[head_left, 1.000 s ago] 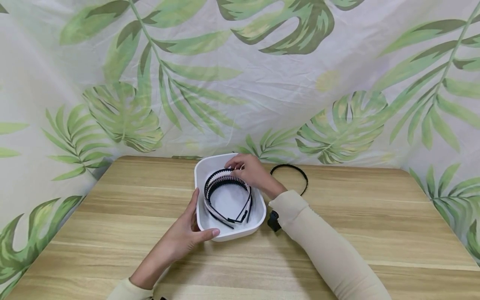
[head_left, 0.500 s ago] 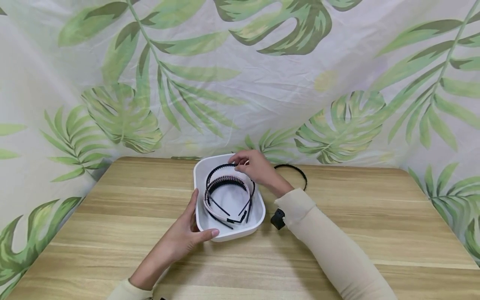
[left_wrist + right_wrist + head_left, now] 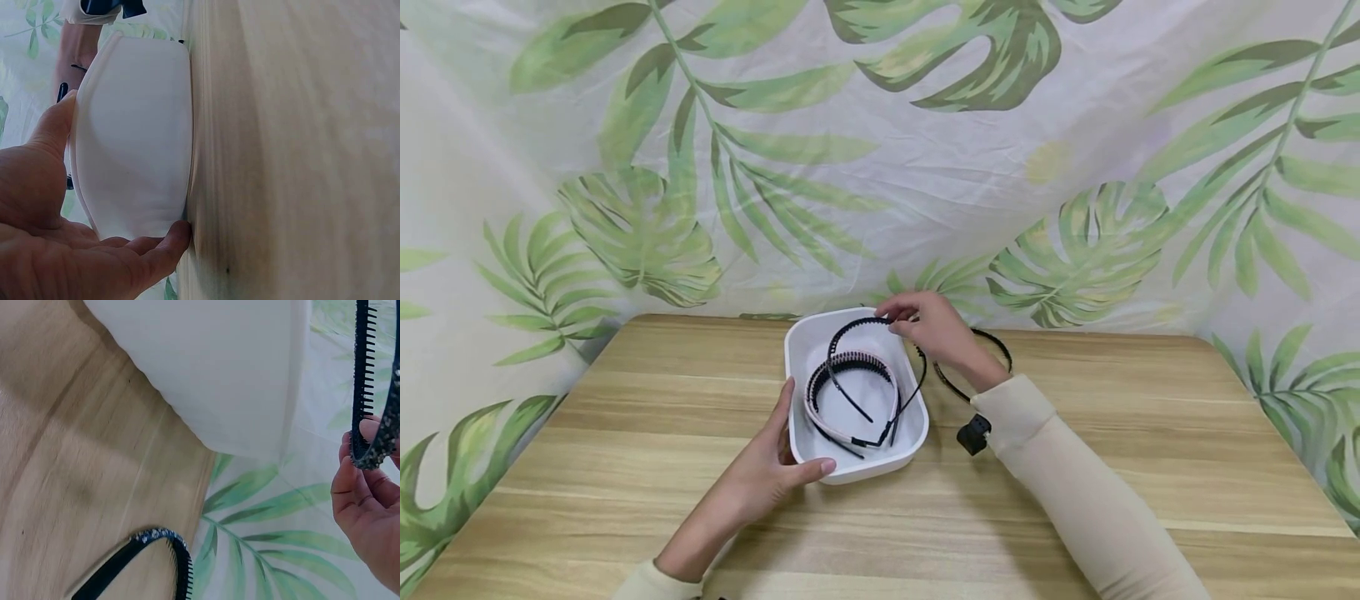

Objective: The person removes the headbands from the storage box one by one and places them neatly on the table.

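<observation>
the right hand [image 3: 934, 333] has moved up and rightward, drawing the black headband [image 3: 360, 369] away from the pink headband [image 3: 831, 429] it had overlapped more closely; the left hand [image 3: 760, 477] and white bin [image 3: 868, 477] have stayed nearly put.

the right hand is nearly closed, pinching the black headband at the top of its arc between thumb and fingers, above the far right part of the bin. the band's two legs hang over the bin; whether they touch anything inside i cannot tell. the left hand is spread wide but gripping the bin's near left corner.

the head view alone shows the bin's inside, where the pink headband lies with a toothed black band [image 3: 852, 362]. the right wrist view reveals sparkly stones on the held headband, and on the other headband [image 3: 160, 534], which rests on the table [image 3: 1150, 458] right of the bin. the left wrist view shows the thumb at the rim and a fingertip low by the base.
</observation>
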A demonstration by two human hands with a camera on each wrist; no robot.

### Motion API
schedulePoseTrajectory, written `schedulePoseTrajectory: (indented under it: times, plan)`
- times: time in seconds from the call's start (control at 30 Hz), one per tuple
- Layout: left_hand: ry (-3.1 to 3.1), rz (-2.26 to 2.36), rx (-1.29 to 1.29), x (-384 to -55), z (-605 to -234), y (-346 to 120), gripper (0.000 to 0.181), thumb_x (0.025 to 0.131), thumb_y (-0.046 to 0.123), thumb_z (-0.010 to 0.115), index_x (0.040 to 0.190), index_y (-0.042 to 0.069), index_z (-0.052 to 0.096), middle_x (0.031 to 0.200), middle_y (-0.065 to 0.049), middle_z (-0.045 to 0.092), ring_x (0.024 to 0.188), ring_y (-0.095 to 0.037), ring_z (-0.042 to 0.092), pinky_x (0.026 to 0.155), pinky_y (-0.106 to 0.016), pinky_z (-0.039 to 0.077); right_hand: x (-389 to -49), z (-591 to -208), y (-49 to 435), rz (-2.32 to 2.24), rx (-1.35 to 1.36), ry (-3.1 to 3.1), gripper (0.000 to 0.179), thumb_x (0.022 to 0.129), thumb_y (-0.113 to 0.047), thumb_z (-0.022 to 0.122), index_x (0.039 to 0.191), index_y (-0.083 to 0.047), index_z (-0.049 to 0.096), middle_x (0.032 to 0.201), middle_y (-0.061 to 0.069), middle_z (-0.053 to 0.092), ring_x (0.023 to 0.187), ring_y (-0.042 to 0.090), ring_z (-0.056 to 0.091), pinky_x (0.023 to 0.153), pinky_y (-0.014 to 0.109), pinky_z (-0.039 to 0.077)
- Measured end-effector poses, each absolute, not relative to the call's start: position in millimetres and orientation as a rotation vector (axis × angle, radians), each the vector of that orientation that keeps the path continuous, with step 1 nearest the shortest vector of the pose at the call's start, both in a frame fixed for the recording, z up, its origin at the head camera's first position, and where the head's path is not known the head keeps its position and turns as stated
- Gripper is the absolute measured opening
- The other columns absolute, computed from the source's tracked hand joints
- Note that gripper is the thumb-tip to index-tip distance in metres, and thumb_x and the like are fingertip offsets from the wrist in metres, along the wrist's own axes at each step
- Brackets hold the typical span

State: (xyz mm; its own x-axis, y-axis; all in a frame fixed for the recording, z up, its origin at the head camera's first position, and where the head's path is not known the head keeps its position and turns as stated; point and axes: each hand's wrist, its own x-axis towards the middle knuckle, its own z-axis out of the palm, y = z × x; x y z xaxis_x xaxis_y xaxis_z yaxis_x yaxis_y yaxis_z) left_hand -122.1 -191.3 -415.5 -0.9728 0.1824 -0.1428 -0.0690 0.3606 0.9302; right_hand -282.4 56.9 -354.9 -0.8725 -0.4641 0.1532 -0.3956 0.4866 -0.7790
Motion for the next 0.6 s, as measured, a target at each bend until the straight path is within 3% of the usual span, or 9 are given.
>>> schedulePoseTrajectory:
  times: [0.6]
  plan:
    - [2.431,1.633,0.082,-120.3,-415.9,-191.0,0.127,0.089,0.021,0.086,0.168,0.018,-0.014,0.173,-0.022,0.015,0.153,-0.032,0.038,0.115,-0.037,0.041,-276.7,-348.5,93.2,-1.382,-0.789,2.662,0.027,0.098,-0.003,0.067,0.124,-0.005,0.076,0.12,0.014,0.073,0.108,0.029,0.068,0.089,0.041,0.057]
